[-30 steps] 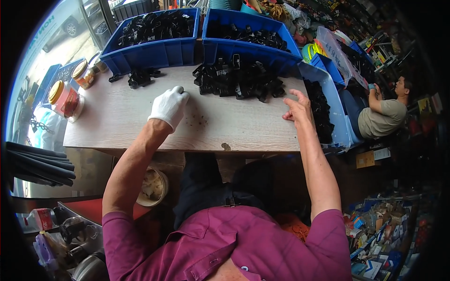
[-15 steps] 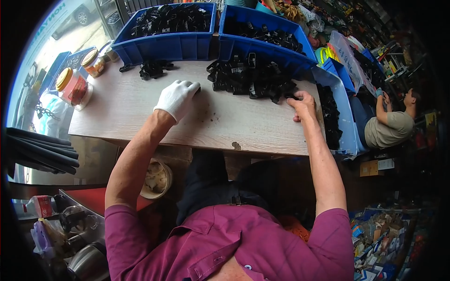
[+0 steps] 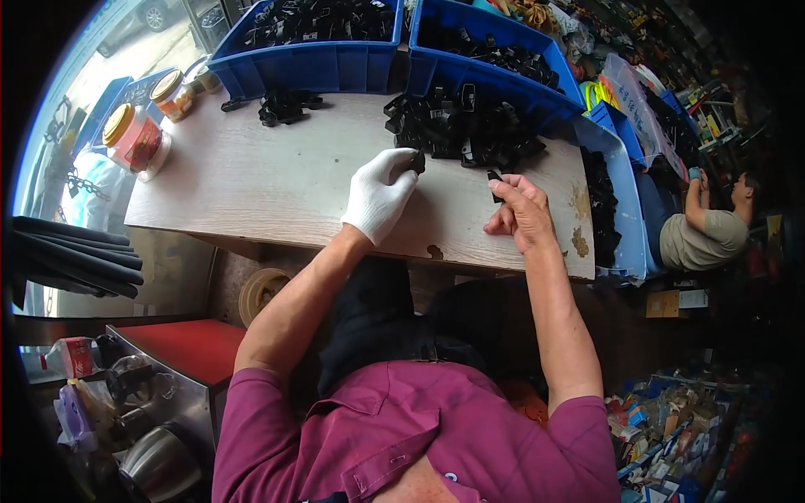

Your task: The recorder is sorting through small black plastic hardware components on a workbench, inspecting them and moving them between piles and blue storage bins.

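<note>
My left hand (image 3: 381,191), in a white knit glove, pinches a small black plastic part (image 3: 418,161) over the middle of the table. Bare and ungloved, my right hand (image 3: 524,210) holds another black plastic piece (image 3: 495,186) upright between thumb and fingers. The two hands are apart, with a gap of tabletop between them. Just beyond them lies a heap of black plastic parts (image 3: 461,130), which look like buckles or clips. A smaller cluster of similar black parts (image 3: 285,106) lies at the far left of the wooden table (image 3: 251,184).
Two blue bins (image 3: 306,69) (image 3: 495,84) of black parts line the table's back edge. A pale blue bin (image 3: 631,210) stands at its right end. Lidded jars (image 3: 136,138) sit at the left. A co-worker (image 3: 704,226) sits at far right. A bucket (image 3: 256,293) stands below.
My left hand has moved right toward the table's middle with its black part. My right hand has drawn back from the heap, now holding a black piece. The view has shifted slightly.
</note>
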Action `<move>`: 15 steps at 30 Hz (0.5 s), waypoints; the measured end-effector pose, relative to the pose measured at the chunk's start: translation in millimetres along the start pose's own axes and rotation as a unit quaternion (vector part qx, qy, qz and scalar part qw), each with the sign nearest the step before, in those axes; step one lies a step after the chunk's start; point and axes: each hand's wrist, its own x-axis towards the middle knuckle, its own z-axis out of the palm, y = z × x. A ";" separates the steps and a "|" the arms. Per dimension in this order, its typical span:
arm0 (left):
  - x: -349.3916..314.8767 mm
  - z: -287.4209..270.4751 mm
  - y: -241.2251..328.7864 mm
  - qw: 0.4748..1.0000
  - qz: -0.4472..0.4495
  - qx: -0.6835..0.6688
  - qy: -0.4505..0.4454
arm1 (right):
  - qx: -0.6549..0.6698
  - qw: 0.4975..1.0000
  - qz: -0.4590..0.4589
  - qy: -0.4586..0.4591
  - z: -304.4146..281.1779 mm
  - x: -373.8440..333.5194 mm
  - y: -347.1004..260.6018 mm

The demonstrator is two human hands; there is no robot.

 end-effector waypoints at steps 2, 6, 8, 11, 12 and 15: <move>-2.3 25.7 -1.2 0.996 -0.046 -0.075 -0.014 | 0.008 0.999 -0.017 -0.043 24.0 -5.3 8.1; -3.8 56.3 19.5 0.990 -0.072 -0.114 -0.042 | 0.010 0.994 -0.095 -0.048 28.5 4.9 25.1; -2.3 55.8 19.2 0.990 -0.064 -0.119 -0.046 | 0.019 0.993 -0.112 -0.043 27.8 5.1 26.7; 0.4 51.4 15.9 0.991 -0.048 -0.110 -0.065 | 0.020 0.993 -0.093 -0.067 27.3 1.6 22.7; 1.3 48.1 14.0 0.992 -0.039 -0.094 -0.078 | 0.003 0.994 -0.079 -0.074 28.8 0.7 20.2; 5.3 37.0 8.4 0.994 -0.020 -0.048 -0.094 | -0.045 0.995 -0.044 -0.081 33.9 -1.6 12.0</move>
